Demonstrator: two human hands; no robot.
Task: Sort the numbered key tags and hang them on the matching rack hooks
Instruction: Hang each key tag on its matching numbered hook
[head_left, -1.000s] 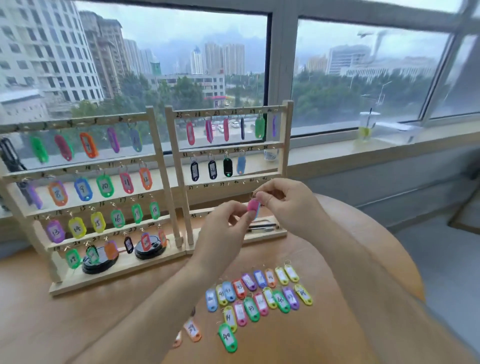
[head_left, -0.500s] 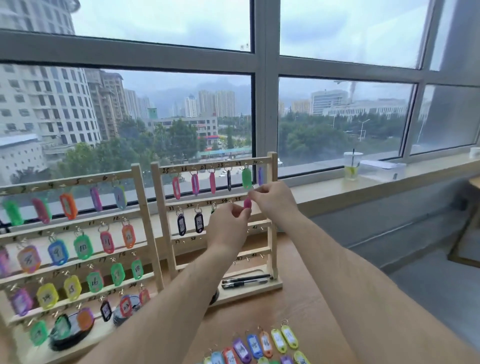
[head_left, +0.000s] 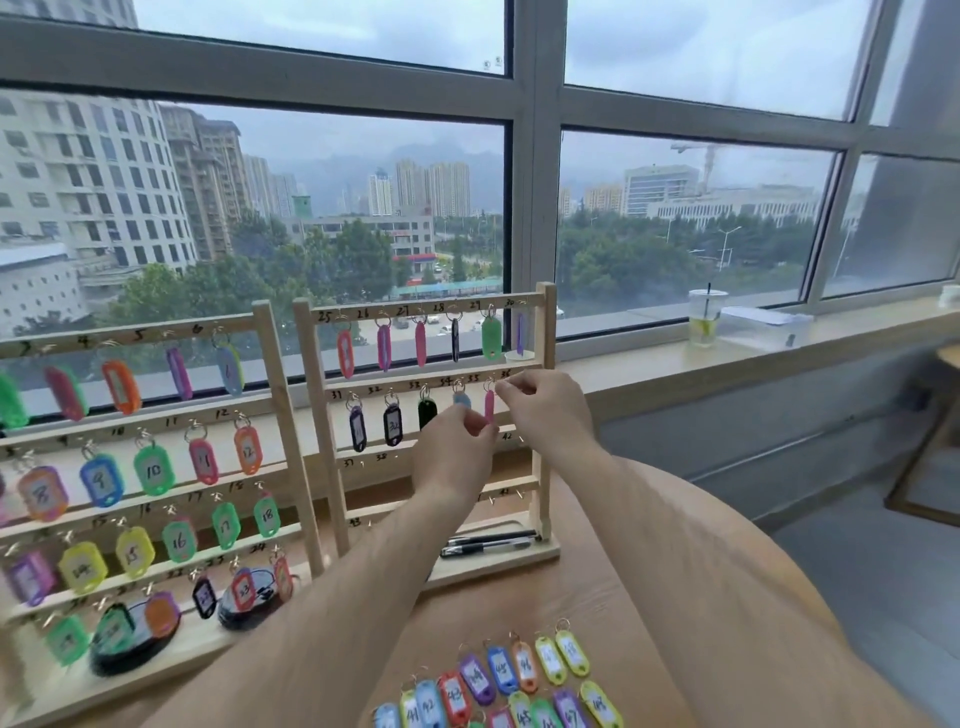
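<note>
at the second rail of the right rack (head_left: 545, 415), i have both hands up at the last hooks: the left hand (head_left: 457, 452) pinches the bottom of the pink tag (head_left: 489, 405) between thumb and fingertips, and the right hand (head_left: 545, 410) is pinched at its ring, right by the hook near the 35 and 36 marks. the tag hangs upright, just beside the pale blue tag (head_left: 461, 399)

to do this well i would keep the left pinch light, only steadying the tag so it does not swing, and let the right fingers tilt the ring over the hook tip and lower it until it seats. then i'd let go with the right first and check the tag's number against the number above it

i cannot read the pink tag's number, since it is edge-on and partly behind my fingers. the hook itself is hidden by the right hand, so whether the ring is already on it i cannot tell. the left rack (head_left: 280, 415) is cut off at the frame edge and its lower rows are blurred. loose tags (head_left: 498, 675) on the table (head_left: 597, 587) run off the bottom edge
</note>
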